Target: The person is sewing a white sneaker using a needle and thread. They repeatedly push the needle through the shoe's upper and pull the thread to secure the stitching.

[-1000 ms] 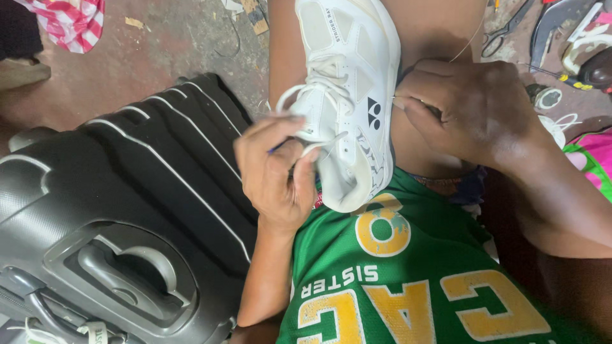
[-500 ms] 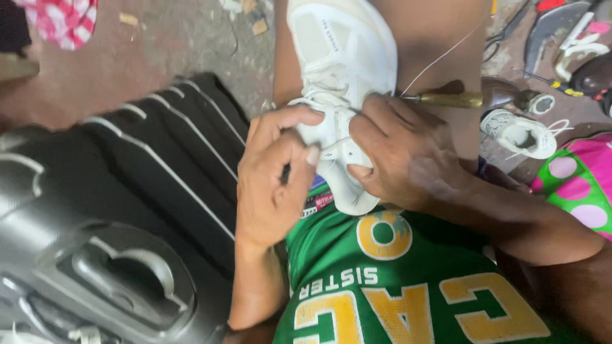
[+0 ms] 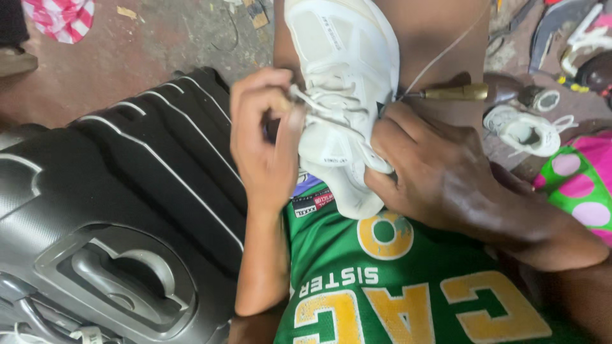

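Stitching in progress: your left hand (image 3: 264, 143) pinches the laces of the white mesh sneaker (image 3: 341, 95) resting on your lap, while your right hand (image 3: 440, 175) grips its side, fingers closed around the brass-ferruled wooden awl (image 3: 472, 93). A taut thread (image 3: 446, 51) runs from the seam; the finished length is hidden. The grey hard-shell suitcase (image 3: 108, 223) beside you lies shut, contents unseen.

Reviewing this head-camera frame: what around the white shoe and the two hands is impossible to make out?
- Toe of the white sneaker: cut off by the top edge.
- Tip of the awl: hidden where it meets the sneaker, behind the right hand.
- Sneaker's sole side: hidden, facing away from the camera.
- Left hand fingertips: blurred among the laces.
- Thread: its far end runs off the top edge.
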